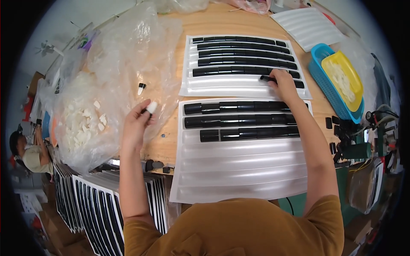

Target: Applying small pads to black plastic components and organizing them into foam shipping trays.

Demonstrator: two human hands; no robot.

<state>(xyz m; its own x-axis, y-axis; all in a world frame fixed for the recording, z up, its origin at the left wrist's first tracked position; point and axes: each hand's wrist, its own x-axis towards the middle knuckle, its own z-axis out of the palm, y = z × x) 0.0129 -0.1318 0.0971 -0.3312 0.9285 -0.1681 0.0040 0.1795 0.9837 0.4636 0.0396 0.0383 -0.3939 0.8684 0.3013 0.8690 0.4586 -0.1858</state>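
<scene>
My left hand [136,123] is closed, pinching a small white-tipped black piece [152,107] between thumb and fingers above the plastic-covered left part of the table. Beyond it a similar black piece with a white tip [142,88] lies on the plastic. My right hand [283,84] is closed on a short black tube [266,78], over the last filled row of the far white ribbed tray [218,91]. Rows of black tubes fill most of that tray's grooves. The near ribbed tray [239,165] holds three rows, partly hidden by my right forearm; its nearer grooves are bare.
A clear plastic bag [81,155] with loose white pieces [83,123] covers the left side. At right stand a blue basket [323,94] with a yellow tray [358,87] and scattered black caps [335,123]. Filled trays [92,205] stand lower left; a person [34,155] sits far left.
</scene>
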